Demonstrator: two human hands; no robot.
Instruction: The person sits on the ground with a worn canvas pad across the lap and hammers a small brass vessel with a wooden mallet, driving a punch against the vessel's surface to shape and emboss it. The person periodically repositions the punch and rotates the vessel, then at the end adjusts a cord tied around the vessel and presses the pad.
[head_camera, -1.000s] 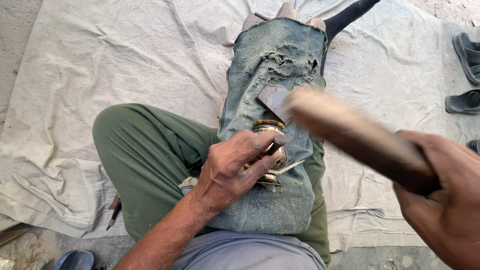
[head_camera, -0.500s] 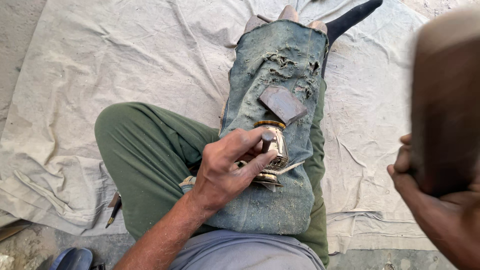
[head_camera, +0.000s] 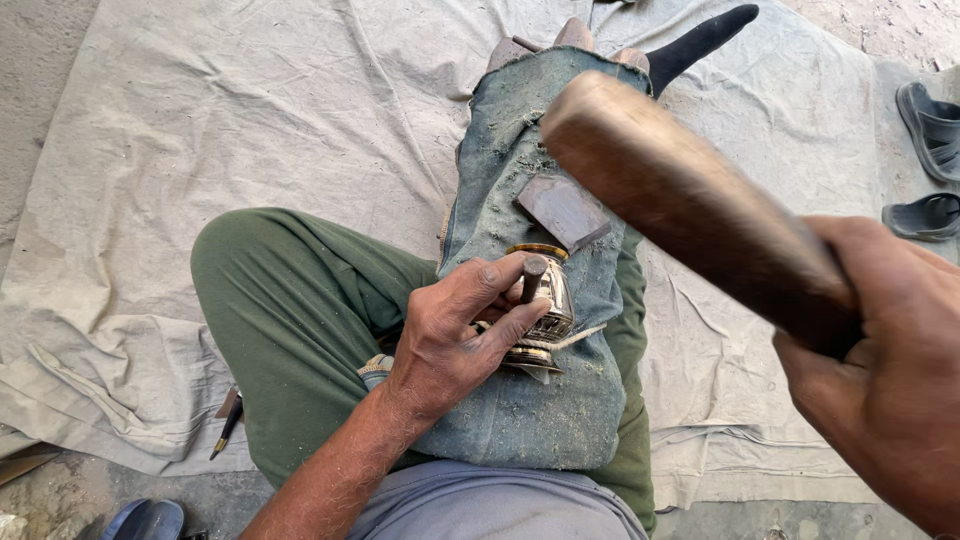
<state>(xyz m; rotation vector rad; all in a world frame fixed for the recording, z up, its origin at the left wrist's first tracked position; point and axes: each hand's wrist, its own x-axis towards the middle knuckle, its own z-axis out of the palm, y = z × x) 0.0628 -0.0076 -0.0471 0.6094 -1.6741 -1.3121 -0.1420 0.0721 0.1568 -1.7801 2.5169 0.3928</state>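
My left hand (head_camera: 450, 345) has its fingers clamped on a punch (head_camera: 532, 278) set against a brass vessel (head_camera: 545, 305); my right hand (head_camera: 880, 370) fingers grip a wooden mallet (head_camera: 690, 200).

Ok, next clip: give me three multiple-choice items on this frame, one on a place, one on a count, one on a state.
1. Where does the small brass vessel rest?
A. on the bare ground
B. on the denim cloth over the outstretched leg
C. on a bench

2. How many sandals lie at the right edge?
A. none
B. two
C. four

3. What is the right hand doing?
A. lying flat on the sheet
B. gripping the wooden mallet raised over the leg
C. holding a sandal

Answers: 1 B, the vessel sits on the cloth beside the left hand, which holds a punch to it; 2 B, two dark ones show; 3 B, fingers wrap the handle.
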